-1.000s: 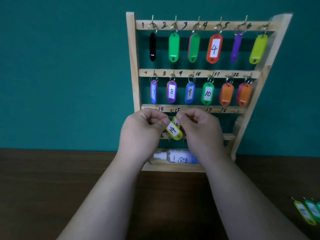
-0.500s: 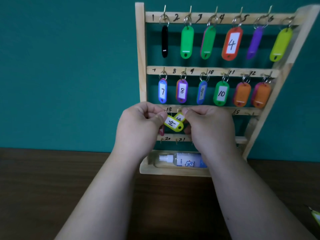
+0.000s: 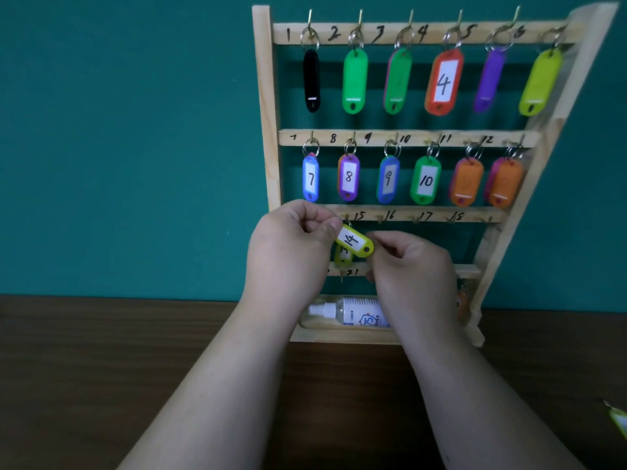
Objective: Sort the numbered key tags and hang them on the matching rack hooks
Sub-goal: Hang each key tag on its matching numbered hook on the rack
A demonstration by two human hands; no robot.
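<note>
tag 14 under third rail

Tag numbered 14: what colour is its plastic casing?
Tag 14 is yellow; the head view shows it.

Desk setup: teal wall, dark tabletop, key rack

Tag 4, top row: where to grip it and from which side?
I'd pinch tag 4 across its two long edges, at the lower half, coming from the front. It hangs from its ring, label facing out, with gaps to the green tag and purple tag beside it. The top end is crowded by ring and hook.
</note>
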